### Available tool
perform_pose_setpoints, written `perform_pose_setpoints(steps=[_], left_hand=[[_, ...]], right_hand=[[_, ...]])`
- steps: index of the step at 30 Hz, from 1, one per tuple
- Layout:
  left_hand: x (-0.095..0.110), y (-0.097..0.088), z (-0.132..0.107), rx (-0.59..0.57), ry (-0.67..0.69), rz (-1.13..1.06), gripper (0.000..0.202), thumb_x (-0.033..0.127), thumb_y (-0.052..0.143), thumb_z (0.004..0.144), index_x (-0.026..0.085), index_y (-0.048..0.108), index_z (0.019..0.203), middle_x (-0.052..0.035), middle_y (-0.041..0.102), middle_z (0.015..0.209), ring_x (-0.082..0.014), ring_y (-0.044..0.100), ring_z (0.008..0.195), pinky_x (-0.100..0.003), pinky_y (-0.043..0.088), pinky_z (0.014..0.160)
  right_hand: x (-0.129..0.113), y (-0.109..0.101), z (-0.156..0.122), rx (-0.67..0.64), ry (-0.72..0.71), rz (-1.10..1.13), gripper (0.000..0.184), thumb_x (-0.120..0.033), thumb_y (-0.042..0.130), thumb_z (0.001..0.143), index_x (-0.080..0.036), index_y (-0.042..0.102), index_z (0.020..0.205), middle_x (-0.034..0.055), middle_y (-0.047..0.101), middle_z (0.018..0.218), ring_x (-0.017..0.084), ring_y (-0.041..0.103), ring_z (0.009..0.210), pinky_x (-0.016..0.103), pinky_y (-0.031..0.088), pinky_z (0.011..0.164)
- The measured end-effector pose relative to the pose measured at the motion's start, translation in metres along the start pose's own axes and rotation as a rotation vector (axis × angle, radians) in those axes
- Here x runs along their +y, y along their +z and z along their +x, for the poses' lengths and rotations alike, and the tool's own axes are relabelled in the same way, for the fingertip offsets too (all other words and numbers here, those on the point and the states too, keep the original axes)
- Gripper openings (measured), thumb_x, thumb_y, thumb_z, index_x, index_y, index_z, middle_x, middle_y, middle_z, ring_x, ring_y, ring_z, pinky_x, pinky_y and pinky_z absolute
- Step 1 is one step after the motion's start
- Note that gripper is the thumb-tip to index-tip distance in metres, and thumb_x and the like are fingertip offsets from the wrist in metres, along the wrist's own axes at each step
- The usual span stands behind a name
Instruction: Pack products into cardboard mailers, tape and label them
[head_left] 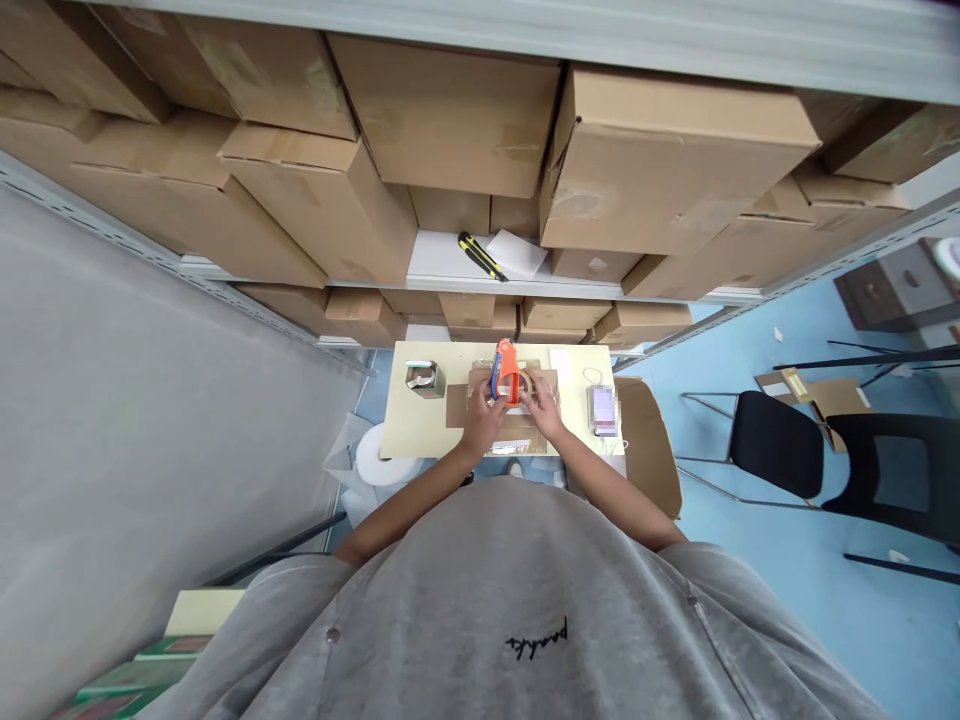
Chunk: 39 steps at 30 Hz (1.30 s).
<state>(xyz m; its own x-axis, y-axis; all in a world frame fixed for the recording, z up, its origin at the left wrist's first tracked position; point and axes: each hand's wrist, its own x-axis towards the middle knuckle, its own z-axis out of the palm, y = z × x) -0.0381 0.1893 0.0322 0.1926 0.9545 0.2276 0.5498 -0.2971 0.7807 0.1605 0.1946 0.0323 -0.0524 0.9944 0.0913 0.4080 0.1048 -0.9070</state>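
Over the table's middle, an orange tape dispenser [505, 358] with a blue part on its left side stands upright between my hands. My left hand [482, 420] is closed on its lower left side. A roll of tape [526, 384] sits against the dispenser's right side, and my right hand [544, 410] has its fingers closed around that roll's edge. Whether the roll is seated on the dispenser is too small to tell. Beneath both hands lies a flat cardboard box [457, 407] with shiny clear tape on it, partly covered by my hands.
The pale yellow table [401, 425] also bears a dark container [425, 379] at left and a phone [603, 411] at right. A box cutter [482, 257] lies on the shelf above, among cardboard boxes [457, 120]. A white roll [382, 458] stands left; a black chair [776, 445] stands right.
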Motion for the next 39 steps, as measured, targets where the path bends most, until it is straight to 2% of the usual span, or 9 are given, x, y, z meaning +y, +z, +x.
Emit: perform_pose_setpoints(steps=[9,12,15,21,25,29,33,36,39], left_hand=[[-0.012,0.014,-0.012,-0.047,0.009,-0.110,0.028,0.036,0.063,0.100,0.025,0.072,0.124,-0.0177,0.057,0.148,-0.0349,0.048,0.149,-0.060,0.042,0.122],[-0.020,0.016,-0.016,-0.076,0.068,-0.121,0.043,0.034,0.054,0.104,0.021,0.060,0.144,-0.0215,0.048,0.157,-0.0334,0.045,0.152,-0.058,0.042,0.123],[-0.028,0.016,-0.021,-0.058,0.016,-0.123,0.054,0.032,0.048,0.105,0.018,0.044,0.157,-0.0230,0.044,0.160,-0.0315,0.045,0.152,-0.056,0.043,0.123],[-0.037,0.015,-0.020,-0.073,-0.098,-0.133,0.033,0.036,0.053,0.104,0.023,0.069,0.130,-0.0164,0.058,0.145,-0.0316,0.053,0.141,-0.056,0.042,0.122],[-0.033,0.014,-0.011,0.025,-0.222,-0.260,0.046,0.049,0.037,0.110,0.022,0.073,0.119,-0.0144,0.062,0.135,-0.0274,0.057,0.136,-0.051,0.041,0.123],[-0.029,0.014,-0.004,0.013,-0.216,-0.343,0.049,0.063,0.057,0.100,0.022,0.073,0.122,-0.0143,0.062,0.137,-0.0296,0.055,0.137,-0.050,0.039,0.124],[-0.028,0.015,-0.004,0.008,-0.245,-0.360,0.043,0.052,0.074,0.091,0.023,0.073,0.122,-0.0140,0.061,0.137,-0.0313,0.057,0.135,-0.052,0.040,0.122],[-0.030,0.015,-0.006,-0.007,-0.277,-0.370,0.031,0.044,0.074,0.089,0.023,0.074,0.113,-0.0131,0.064,0.133,-0.0317,0.058,0.133,-0.053,0.043,0.120],[-0.034,0.016,-0.007,0.006,-0.289,-0.397,0.034,0.038,0.072,0.089,0.023,0.071,0.119,-0.0128,0.064,0.136,-0.0307,0.059,0.133,-0.053,0.043,0.119]], right_hand=[[0.010,0.007,0.002,0.036,0.038,0.063,0.052,-0.050,0.054,0.104,-0.024,0.053,0.148,0.0130,0.063,0.146,0.026,0.061,0.135,0.047,0.048,0.119],[0.016,0.001,-0.002,0.082,0.060,0.018,0.049,-0.050,0.050,0.105,-0.024,0.052,0.146,0.0135,0.062,0.145,0.026,0.060,0.134,0.047,0.048,0.118],[0.022,-0.007,-0.007,0.100,0.071,0.002,0.046,-0.052,0.049,0.105,-0.025,0.051,0.142,0.0137,0.063,0.140,0.026,0.062,0.130,0.047,0.050,0.115],[0.025,-0.010,-0.015,0.073,0.105,-0.021,0.044,-0.055,0.043,0.108,-0.025,0.048,0.139,0.0120,0.065,0.133,0.024,0.064,0.121,0.045,0.052,0.110],[0.020,-0.009,-0.014,0.065,0.014,-0.072,0.038,-0.051,0.050,0.106,-0.026,0.053,0.134,0.0135,0.061,0.136,0.027,0.059,0.129,0.048,0.051,0.112],[0.013,-0.010,-0.013,0.016,-0.087,-0.117,0.033,-0.044,0.052,0.105,-0.027,0.057,0.133,0.0138,0.060,0.136,0.030,0.055,0.135,0.052,0.046,0.117],[0.006,-0.015,-0.013,0.001,-0.118,-0.200,0.032,-0.038,0.058,0.102,-0.027,0.062,0.132,0.0133,0.059,0.138,0.033,0.052,0.138,0.057,0.043,0.119],[0.003,-0.019,-0.012,-0.035,-0.138,-0.246,0.033,-0.034,0.057,0.102,-0.027,0.063,0.133,0.0127,0.060,0.139,0.034,0.052,0.138,0.058,0.044,0.118],[0.000,-0.023,-0.012,-0.050,-0.162,-0.257,0.034,-0.033,0.056,0.102,-0.026,0.063,0.135,0.0128,0.061,0.140,0.034,0.053,0.136,0.058,0.044,0.117]])
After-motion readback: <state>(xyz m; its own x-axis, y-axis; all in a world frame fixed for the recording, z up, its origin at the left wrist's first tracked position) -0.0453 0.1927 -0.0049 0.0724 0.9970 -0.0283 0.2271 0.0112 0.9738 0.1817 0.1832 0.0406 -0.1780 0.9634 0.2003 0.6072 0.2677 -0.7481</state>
